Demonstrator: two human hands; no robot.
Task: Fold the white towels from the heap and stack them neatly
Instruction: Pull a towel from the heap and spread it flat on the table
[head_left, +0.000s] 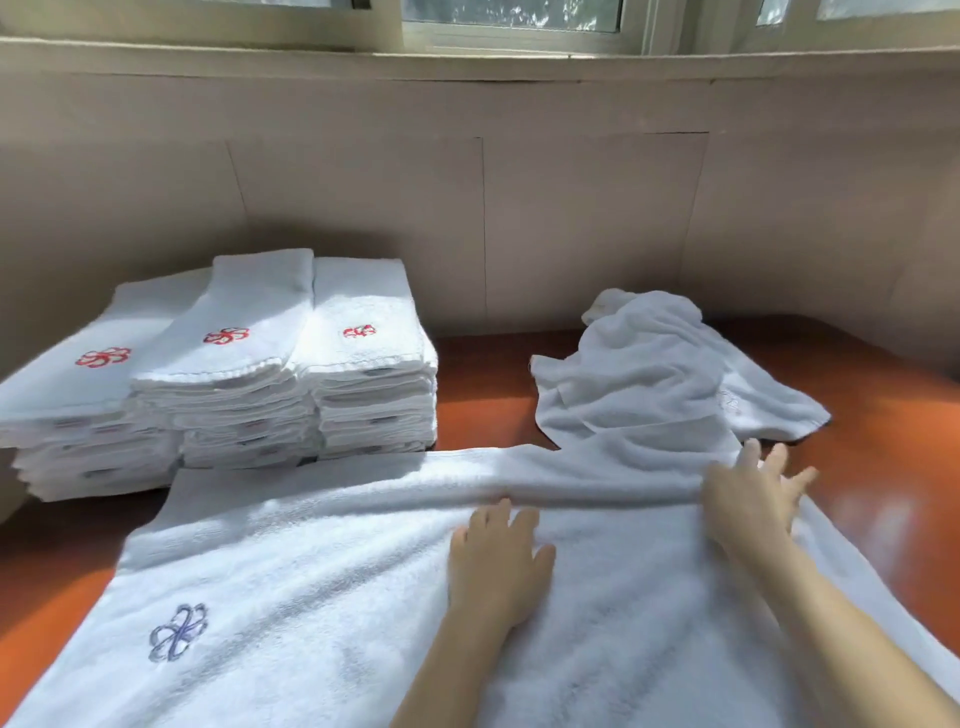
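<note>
A white towel (291, 561) lies spread flat in front of me, with a blue flower emblem near its left end. My left hand (496, 564) rests palm down on the towel's middle, fingers apart. My right hand (750, 499) presses flat on the towel's far right edge, fingers spread. A raised crease runs along the far edge between both hands. The heap of crumpled white towels (660, 374) lies just beyond my right hand. Three stacks of folded towels (234, 374) with red emblems stand at the back left.
The orange-brown table (483, 389) shows between the stacks and the heap, and at the right (883, 467). A beige wall (571, 208) with a window sill runs close behind the table.
</note>
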